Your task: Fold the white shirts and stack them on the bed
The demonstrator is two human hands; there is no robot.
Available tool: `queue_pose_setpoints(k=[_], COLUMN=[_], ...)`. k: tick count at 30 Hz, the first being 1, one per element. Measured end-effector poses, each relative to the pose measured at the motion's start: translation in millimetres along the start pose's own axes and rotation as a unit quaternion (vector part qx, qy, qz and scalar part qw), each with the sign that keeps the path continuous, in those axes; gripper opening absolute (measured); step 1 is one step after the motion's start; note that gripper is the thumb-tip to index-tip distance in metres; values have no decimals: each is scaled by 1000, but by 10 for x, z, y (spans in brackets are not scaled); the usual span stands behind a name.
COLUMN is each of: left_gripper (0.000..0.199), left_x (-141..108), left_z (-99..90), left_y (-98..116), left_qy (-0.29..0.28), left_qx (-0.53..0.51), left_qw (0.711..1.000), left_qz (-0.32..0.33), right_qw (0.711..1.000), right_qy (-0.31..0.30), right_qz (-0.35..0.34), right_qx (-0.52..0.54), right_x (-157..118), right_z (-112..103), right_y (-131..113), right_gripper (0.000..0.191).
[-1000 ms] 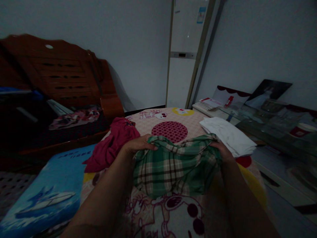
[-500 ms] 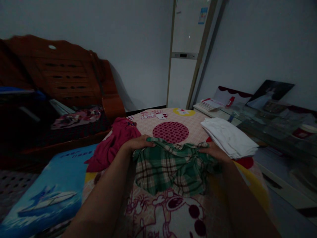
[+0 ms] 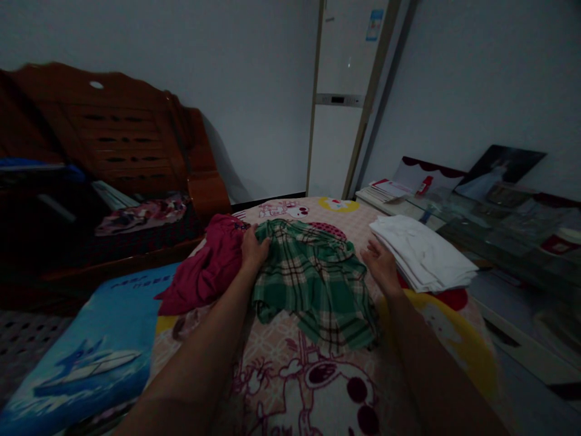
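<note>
A pair of green plaid shorts point(image 3: 308, 272) lies rumpled on the patterned cloth in front of me, its gathered waistband at the far side and its legs toward me. At its left edge is my left hand point(image 3: 255, 247), touching the fabric, with thumb and fingers apart. My right hand point(image 3: 380, 263) is off the shorts on the right, fingers spread and holding nothing. Close by on the left is a crumpled magenta garment point(image 3: 211, 263). Just beyond my right hand sits a folded white cloth stack point(image 3: 422, 251).
The pink patterned cloth point(image 3: 276, 387) covers the surface under the clothes. At left are a blue printed mat point(image 3: 109, 339) and a wooden bench point(image 3: 118, 127). A glass-topped cabinet point(image 3: 481, 224) stands at right, and a tall white air conditioner point(image 3: 338, 139) at the back.
The shorts, held at the waistband by both hands before, now lie spread flatter and farther away. My right hand has let go and opened; my left hand's grip has loosened.
</note>
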State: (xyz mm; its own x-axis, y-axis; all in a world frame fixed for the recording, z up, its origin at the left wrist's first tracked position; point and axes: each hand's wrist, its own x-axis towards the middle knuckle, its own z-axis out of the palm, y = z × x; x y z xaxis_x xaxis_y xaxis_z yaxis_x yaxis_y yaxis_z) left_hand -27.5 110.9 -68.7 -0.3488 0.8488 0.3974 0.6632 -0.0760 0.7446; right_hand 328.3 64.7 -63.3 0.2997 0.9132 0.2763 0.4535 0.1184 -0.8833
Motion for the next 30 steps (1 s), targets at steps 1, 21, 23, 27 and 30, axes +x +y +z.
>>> queue_pose_setpoints(k=[1, 21, 23, 27, 30], left_gripper=[55, 34, 42, 64, 67], left_x=[-6, 196, 214, 193, 156], left_z=[4, -140, -126, -37, 5], left_y=[-16, -87, -78, -75, -77], left_qy=[-20, -39, 2, 10, -2], left_qx=[24, 82, 26, 2, 18], left_qw=[999, 996, 1000, 1000, 999], left_qz=[0, -22, -4, 27, 43], right_qw=[997, 997, 992, 987, 997], right_qy=[-8, 15, 47, 39, -20], right_qz=[-8, 75, 84, 69, 48], right_qx=[-72, 11, 84, 142, 52], right_x=[-24, 856, 931, 740, 409], right_z=[10, 407, 389, 344, 267], right_y=[31, -256, -251, -178, -94], right_gripper=[57, 19, 41, 74, 60])
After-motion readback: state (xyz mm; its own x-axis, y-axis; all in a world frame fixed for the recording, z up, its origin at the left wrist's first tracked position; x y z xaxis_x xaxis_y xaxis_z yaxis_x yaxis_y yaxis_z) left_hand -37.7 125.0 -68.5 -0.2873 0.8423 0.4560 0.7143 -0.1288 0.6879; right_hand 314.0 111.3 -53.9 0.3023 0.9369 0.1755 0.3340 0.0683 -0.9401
